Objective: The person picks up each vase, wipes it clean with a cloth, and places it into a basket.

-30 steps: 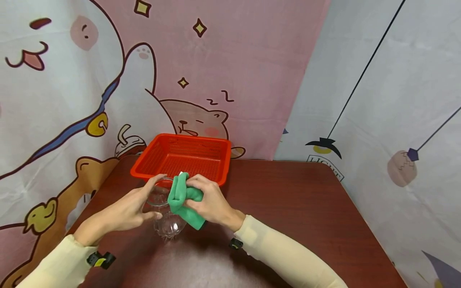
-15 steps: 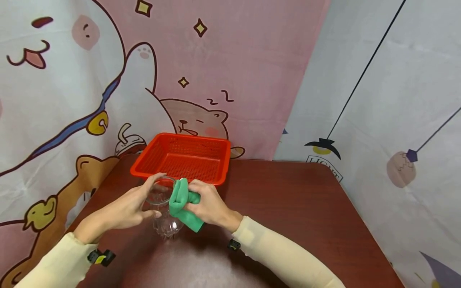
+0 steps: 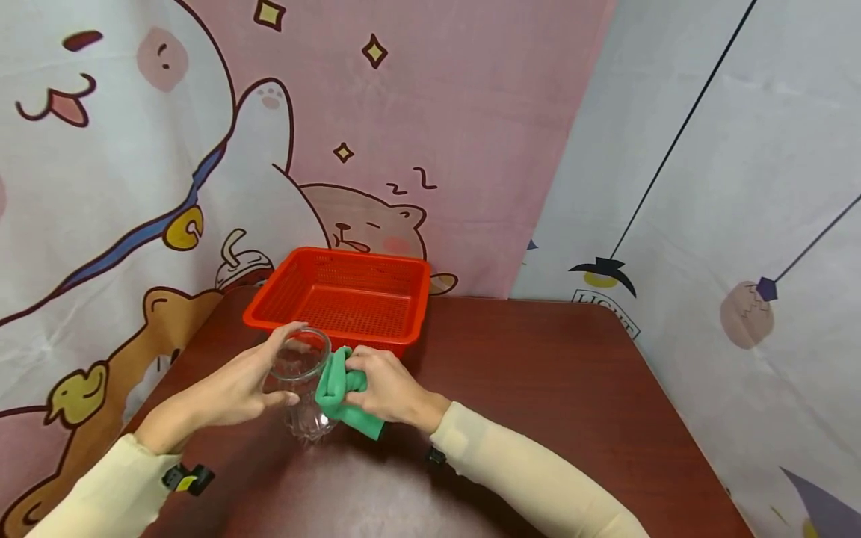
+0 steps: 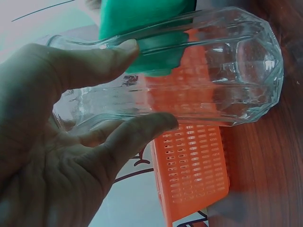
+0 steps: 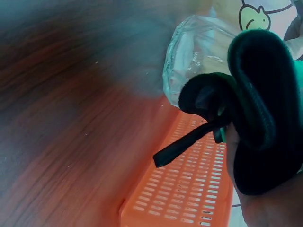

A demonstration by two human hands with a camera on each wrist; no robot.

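Note:
A clear glass vase (image 3: pixel 309 403) with a faceted base stands near upright at the table's left middle, its round mouth facing up. My left hand (image 3: pixel 237 388) holds it from the left, thumb on the near side and fingers round the far side, as the left wrist view shows. In my right hand (image 3: pixel 390 386) is a folded green cloth (image 3: pixel 332 385), gripped between thumb and fingers and laid against the vase's right side. Seen from the right wrist, the bunched cloth (image 5: pixel 265 94) looks dark and covers much of the vase (image 5: pixel 189 61).
An orange-red plastic basket (image 3: pixel 407 329) with slotted walls stands just behind the vase at the back of the table. The dark wood tabletop (image 3: pixel 525 388) stretches off to the right. Cartoon-printed curtains (image 3: pixel 471 149) hang behind and at both sides.
My right hand has slid the green cloth slightly down along the vase's side, uncovering more of the rim. The left hand keeps its hold almost unmoved.

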